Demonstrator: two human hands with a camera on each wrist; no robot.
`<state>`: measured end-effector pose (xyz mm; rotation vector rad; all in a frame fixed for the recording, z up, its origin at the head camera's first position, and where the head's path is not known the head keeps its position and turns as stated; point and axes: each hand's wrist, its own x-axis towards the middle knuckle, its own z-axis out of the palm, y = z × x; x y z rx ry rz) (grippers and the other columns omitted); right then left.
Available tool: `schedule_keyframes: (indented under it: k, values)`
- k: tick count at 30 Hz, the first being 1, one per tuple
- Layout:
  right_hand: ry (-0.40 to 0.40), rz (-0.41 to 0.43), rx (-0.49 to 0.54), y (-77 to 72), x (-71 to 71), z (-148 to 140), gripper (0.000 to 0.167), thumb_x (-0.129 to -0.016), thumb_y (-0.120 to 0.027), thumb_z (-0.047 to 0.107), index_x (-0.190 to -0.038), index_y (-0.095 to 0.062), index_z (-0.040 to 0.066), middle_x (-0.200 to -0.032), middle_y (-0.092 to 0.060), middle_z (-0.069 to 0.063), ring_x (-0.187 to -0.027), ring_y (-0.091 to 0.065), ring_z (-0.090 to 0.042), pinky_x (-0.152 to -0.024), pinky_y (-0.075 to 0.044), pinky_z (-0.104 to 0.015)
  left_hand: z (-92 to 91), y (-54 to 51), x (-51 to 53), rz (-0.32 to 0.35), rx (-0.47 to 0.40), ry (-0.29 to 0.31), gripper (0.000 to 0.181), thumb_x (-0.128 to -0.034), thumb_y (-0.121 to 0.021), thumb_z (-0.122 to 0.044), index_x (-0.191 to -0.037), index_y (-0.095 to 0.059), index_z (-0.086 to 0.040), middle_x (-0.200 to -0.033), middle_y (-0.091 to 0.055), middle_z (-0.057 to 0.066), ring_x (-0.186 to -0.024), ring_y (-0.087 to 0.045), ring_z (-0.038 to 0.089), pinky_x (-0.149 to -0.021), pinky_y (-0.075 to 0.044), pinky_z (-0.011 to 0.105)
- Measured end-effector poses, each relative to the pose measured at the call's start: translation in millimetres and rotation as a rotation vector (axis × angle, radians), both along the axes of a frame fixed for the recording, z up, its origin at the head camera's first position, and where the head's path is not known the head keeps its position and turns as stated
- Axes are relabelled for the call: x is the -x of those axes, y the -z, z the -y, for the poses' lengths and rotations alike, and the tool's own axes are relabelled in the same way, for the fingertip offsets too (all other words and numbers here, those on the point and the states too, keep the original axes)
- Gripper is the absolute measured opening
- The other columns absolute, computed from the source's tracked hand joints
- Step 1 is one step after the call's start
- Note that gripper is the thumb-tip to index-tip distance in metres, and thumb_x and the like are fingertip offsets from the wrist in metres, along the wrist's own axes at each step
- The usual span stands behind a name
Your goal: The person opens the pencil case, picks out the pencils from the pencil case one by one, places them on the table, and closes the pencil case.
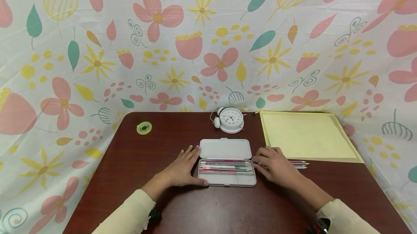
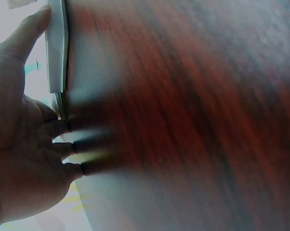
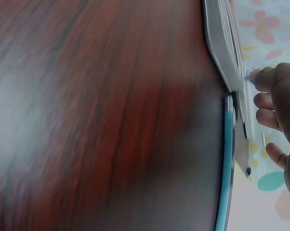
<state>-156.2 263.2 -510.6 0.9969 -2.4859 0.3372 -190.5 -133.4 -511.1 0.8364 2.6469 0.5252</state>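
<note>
A white pencil case (image 1: 224, 179) lies with its lid folded back on the table, and several pencils (image 1: 224, 167) rest lengthwise inside it. My left hand (image 1: 180, 168) rests at the case's left side, fingers spread and fairly straight, thumb on its front edge. In the left wrist view the thumb (image 2: 32, 31) lies against the case (image 2: 56, 53). My right hand (image 1: 275, 163) is at the case's right end with bent fingers, the tips by the pencil points; whether it pinches a pencil is hidden. More pencils (image 1: 301, 165) lie on the table beyond that hand, partly covered by it.
A white alarm clock (image 1: 231, 118) stands behind the case. At the back right lies a pale yellow tray-like sheet (image 1: 309, 136), near the loose pencils. A green tape roll (image 1: 144, 128) sits at the back left of the brown table (image 1: 137, 161). A floral cloth hangs behind.
</note>
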Motion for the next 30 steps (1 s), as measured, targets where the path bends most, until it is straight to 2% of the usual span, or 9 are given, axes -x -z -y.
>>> schedule_keyframes:
  k: [6,13,22,30]
  values:
    - [-0.038,0.013,-0.001,0.5,3.8,18.0,0.021,-0.086,-0.095,0.016,-0.102,-0.083,0.021,-0.097,-0.063,0.008,-0.091,-0.056,-0.01,-0.081,-0.048,-0.046,0.3,0.5,0.0,0.001,-0.001,-0.001,0.131,-0.0879,-0.075,-0.082,-0.178,-0.016,-0.008,-0.187,-0.016,0.012,-0.175,-0.011,0.038,-0.139,-0.016,0.064]
    - [-0.074,0.023,-0.03,5.2,6.8,31.1,0.02,-0.087,-0.094,0.017,-0.102,-0.083,0.021,-0.097,-0.064,0.008,-0.094,-0.061,-0.013,-0.085,-0.052,-0.049,-0.2,-0.3,-0.1,-0.003,0.001,0.0,0.131,-0.0877,-0.075,-0.082,-0.178,-0.016,-0.008,-0.187,-0.016,0.012,-0.175,-0.011,0.038,-0.139,-0.016,0.064]
    - [-0.049,0.009,-0.084,9.2,8.9,37.9,0.019,-0.088,-0.093,0.017,-0.103,-0.083,0.022,-0.097,-0.065,0.007,-0.095,-0.06,-0.014,-0.087,-0.05,-0.048,-0.1,-0.5,-0.2,-0.003,0.005,-0.005,0.132,-0.0875,-0.074,-0.083,-0.178,-0.016,-0.008,-0.187,-0.015,0.011,-0.175,-0.01,0.038,-0.139,-0.015,0.064]
    - [-0.012,-0.021,-0.104,10.7,9.8,43.7,0.017,-0.088,-0.093,0.016,-0.098,-0.081,0.021,-0.095,-0.062,0.006,-0.09,-0.057,-0.015,-0.085,-0.049,-0.047,-0.4,0.2,-0.7,-0.005,-0.003,-0.004,0.131,-0.0876,-0.075,-0.082,-0.178,-0.016,-0.008,-0.187,-0.016,0.011,-0.175,-0.011,0.038,-0.139,-0.015,0.064]
